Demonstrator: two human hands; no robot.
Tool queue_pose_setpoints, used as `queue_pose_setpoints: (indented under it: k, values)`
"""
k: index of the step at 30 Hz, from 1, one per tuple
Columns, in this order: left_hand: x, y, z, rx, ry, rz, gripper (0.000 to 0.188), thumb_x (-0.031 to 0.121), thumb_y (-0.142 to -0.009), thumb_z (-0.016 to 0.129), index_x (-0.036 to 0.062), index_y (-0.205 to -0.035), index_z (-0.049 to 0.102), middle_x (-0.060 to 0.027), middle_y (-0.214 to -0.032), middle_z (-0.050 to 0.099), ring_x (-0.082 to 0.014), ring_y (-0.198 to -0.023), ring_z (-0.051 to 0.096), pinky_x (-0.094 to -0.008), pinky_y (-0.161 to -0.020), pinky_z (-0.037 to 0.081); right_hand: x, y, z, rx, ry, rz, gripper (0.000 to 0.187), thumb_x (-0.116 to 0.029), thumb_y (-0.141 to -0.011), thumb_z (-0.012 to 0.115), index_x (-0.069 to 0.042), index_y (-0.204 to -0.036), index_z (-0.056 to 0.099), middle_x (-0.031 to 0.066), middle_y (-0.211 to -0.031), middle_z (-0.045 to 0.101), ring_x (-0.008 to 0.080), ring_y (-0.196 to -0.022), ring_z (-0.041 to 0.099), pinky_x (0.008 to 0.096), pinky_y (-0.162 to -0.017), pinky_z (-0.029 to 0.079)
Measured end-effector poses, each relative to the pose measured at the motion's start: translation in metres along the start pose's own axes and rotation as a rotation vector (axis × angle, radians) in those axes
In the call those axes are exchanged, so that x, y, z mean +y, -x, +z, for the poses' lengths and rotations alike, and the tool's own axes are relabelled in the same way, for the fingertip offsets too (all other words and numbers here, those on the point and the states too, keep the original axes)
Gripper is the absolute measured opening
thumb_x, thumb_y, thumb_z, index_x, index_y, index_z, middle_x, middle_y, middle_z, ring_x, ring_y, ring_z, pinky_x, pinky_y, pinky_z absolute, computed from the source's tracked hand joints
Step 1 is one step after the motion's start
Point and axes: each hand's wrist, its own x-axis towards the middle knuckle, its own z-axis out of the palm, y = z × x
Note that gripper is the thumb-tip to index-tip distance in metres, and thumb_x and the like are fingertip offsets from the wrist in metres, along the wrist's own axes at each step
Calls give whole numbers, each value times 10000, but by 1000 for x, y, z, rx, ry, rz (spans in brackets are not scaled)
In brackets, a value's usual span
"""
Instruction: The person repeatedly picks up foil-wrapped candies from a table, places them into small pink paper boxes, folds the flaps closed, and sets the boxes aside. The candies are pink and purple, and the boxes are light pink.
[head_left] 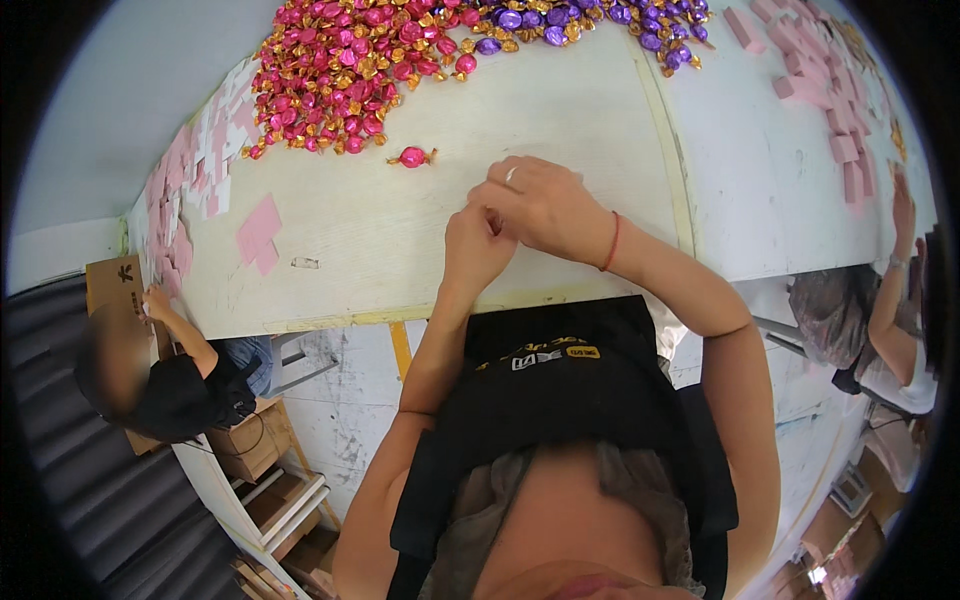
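Over the near middle of the table, my left hand [477,250] and my right hand [545,205] meet with fingers bent and pinched together. A small reddish bit shows between them, but the fingers hide most of it and its kind is unclear. My right hand has a ring, and a red string circles its wrist. Just beyond my hands lies a single pink foil-wrapped candy [412,157] with gold twisted ends. A large heap of similar pink candies [335,75] spreads at the far left, touching a heap of purple candies [560,18] at the far middle.
Pink paper pieces [262,230] lie left on the white table [350,250], with more pink and white pieces [178,195] along its left edge. Pink blocks [815,80] are scattered at the far right. One person [180,385] sits at left, another person [900,320] at right.
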Motion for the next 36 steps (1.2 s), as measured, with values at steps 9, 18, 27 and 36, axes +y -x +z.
queue_pose_setpoints:
  k: [9, 18, 27, 36]
  values:
    - [-1, 11, -1, -2, 232, -67, 509, 1, -805, 623, -25, -1306, 539, -24, -582, 533, -71, -509, 460, -240, -497, 381, 13, 62, -5, -89, 150, 14, 256, -80, -793, 695, -120, -1046, 691, -3, -1151, 671, 204, -1105, 591, 392, -968, 418]
    - [-5, 10, -21, -143, 747, -227, 456, 51, -910, 643, -10, -1349, 533, -16, -641, 566, -63, -529, 522, -212, -467, 418, 8, 93, -31, 220, -560, 695, 300, 57, -861, 608, -51, -1138, 641, 70, -1090, 598, 145, -972, 605, 265, -798, 488]
    - [-18, -2, 12, 28, 410, 6, 197, -53, -841, 691, 12, -1025, 717, 52, -644, 426, -21, -534, 389, -195, -488, 351, 37, 91, -18, 65, -877, 538, 265, 7, -881, 683, -74, -1133, 674, 44, -1148, 581, 124, -978, 565, 260, -793, 472]
    - [-22, 7, 19, 25, 522, -82, 207, -89, -852, 637, 14, -1009, 722, 64, -660, 422, -21, -556, 381, -185, -506, 342, 18, 84, -8, 75, -717, 742, 309, 89, -833, 612, -64, -1094, 671, 54, -1073, 614, 163, -947, 594, 290, -784, 479]
